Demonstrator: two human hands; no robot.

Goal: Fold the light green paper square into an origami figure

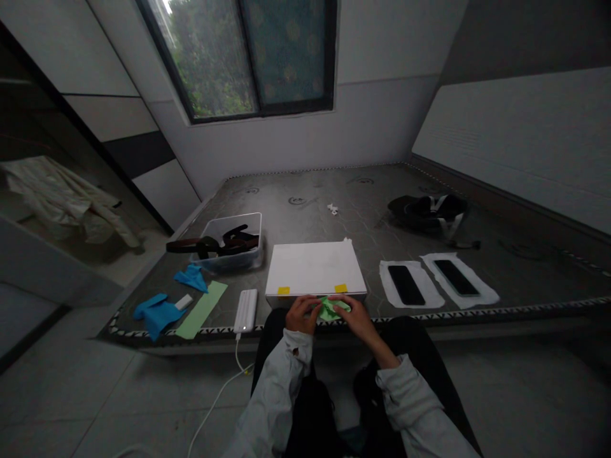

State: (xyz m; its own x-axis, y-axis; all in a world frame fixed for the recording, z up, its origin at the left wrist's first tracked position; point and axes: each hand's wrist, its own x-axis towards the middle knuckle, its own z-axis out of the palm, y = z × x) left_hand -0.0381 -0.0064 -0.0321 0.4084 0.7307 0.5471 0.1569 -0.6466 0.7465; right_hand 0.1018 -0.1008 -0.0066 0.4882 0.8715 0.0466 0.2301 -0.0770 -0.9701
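Both of my hands pinch a small folded piece of green paper (333, 308) at the near edge of a bare mattress (334, 203). My left hand (301, 314) grips its left side with curled fingers. My right hand (357, 318) holds its right side. The paper sits just in front of a white flat box (314, 267) with two yellow tape tabs.
A white power bank (245, 310) with a cable lies left of the box. Further left are a green paper strip (203, 309), blue folded paper shapes (157, 313) and a clear tub (238, 238) holding belts. Two black phones (405, 284) lie on white sheets at right; a black bag (427, 210) lies behind.
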